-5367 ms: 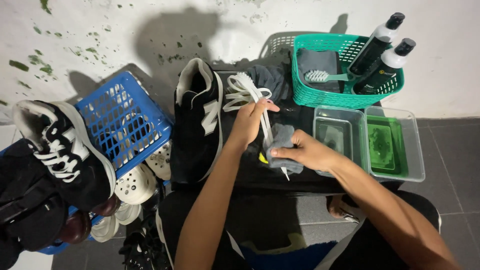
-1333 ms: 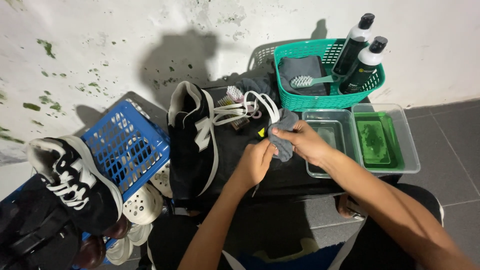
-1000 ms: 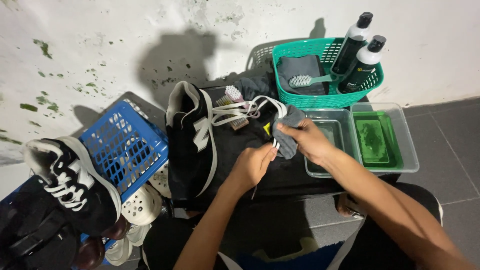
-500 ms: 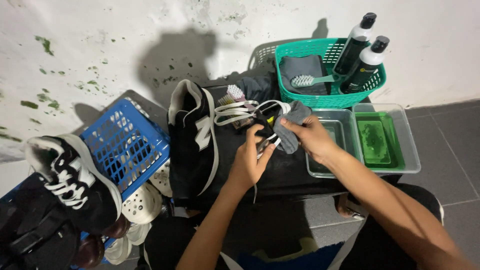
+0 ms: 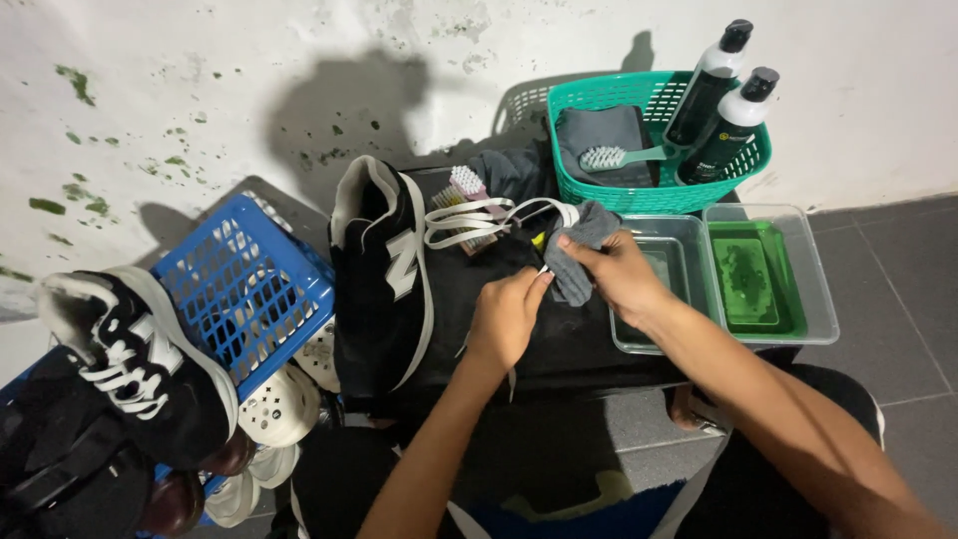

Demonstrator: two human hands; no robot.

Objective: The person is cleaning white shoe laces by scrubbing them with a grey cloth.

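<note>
A person sits at a low black work surface (image 5: pixel 589 349) set against a stained white wall (image 5: pixel 249 90), both bare hands at work over a loose white shoelace (image 5: pixel 479 222). The right hand (image 5: pixel 619 274) is closed around a bunched grey cloth (image 5: pixel 582 262), fingers wrapped tight on it. The left hand (image 5: pixel 507 317) meets it from below, thumb and forefinger pinched narrowly on the end of the lace just beside the cloth. The rest of the lace lies looped across the top of a black sneaker (image 5: pixel 384 274) with white trim, which rests on its side on the surface, just left of the hands. Right of the hands stand two clear tubs: an empty-looking one (image 5: pixel 664 260) touching a second (image 5: pixel 798 279) that holds green liquid. Behind them a teal basket (image 5: pixel 599 195) carries a folded grey cloth (image 5: pixel 597 130), a teal-handled brush (image 5: pixel 614 157) and two dark bottles (image 5: pixel 718 95). To the far left, a second black sneaker (image 5: pixel 140 364) leans on a blue crate (image 5: pixel 254 289), white clogs (image 5: pixel 284 399) beneath it.
</note>
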